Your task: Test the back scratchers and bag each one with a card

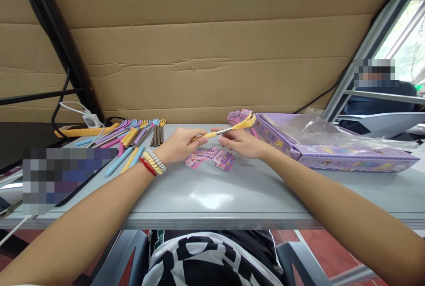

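A yellow back scratcher (247, 122) with a hand-shaped head and a metal shaft is held slanting above the table, its head up to the right. My left hand (181, 145) is closed around its yellow handle. My right hand (244, 142) has thumb and fingers closed about the metal shaft, just below the head; the exact contact is partly hidden. Below and between my hands lie small pink-purple printed cards (224, 158) in loose overlapping groups. More back scratchers (131, 135) in blue, pink, purple and yellow lie in a pile left of my left hand.
On the right stands an open purple printed box (352, 157) with clear plastic (312, 129) over it. A dark-edged device (96, 168), partly blurred out, and a white plug (92, 120) with cables are at left. Cardboard (212, 42) walls the back. Another person (381, 98) sits beyond the frame.
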`<action>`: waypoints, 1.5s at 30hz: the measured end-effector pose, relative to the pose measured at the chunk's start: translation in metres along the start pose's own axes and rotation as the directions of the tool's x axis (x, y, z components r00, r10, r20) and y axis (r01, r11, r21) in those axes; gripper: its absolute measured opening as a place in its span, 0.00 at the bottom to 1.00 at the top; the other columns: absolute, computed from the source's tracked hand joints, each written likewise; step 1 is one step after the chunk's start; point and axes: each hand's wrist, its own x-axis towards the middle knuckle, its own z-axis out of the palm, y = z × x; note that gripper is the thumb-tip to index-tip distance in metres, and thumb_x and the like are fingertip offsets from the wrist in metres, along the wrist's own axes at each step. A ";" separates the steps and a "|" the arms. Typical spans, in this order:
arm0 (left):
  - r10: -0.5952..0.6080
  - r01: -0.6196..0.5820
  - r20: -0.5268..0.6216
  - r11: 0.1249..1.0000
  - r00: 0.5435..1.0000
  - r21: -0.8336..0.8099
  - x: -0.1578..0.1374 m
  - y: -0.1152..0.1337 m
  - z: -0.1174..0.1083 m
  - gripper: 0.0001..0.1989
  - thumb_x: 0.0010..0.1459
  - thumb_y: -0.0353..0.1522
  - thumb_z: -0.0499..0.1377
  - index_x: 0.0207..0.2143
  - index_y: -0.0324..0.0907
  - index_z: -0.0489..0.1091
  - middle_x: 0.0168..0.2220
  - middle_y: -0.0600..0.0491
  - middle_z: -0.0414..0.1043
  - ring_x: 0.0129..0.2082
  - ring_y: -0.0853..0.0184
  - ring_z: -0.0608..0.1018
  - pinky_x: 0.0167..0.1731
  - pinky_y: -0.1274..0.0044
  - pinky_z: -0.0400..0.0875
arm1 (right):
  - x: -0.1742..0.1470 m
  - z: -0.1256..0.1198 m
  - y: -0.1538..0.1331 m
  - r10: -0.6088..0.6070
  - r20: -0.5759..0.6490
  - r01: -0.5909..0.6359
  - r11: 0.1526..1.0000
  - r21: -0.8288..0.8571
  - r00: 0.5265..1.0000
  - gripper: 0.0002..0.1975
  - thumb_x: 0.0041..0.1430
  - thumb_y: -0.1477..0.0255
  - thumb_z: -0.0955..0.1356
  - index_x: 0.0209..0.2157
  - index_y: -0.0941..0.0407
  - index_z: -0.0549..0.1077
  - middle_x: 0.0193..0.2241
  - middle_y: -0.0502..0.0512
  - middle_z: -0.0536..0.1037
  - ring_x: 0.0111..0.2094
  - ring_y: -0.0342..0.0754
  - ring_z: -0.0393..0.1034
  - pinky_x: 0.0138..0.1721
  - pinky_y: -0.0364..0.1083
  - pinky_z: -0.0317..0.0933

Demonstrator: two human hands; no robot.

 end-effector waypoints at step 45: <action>-0.132 0.043 0.324 0.963 0.937 0.267 0.001 -0.018 0.007 0.24 0.59 0.44 0.48 0.49 0.40 0.69 0.44 0.45 0.72 0.41 0.61 0.74 0.40 0.74 0.65 | 0.000 -0.020 0.008 0.115 -0.082 -0.126 0.980 -0.155 0.990 0.24 0.61 0.52 0.55 0.20 0.55 0.56 0.18 0.47 0.55 0.21 0.41 0.50 0.23 0.43 0.45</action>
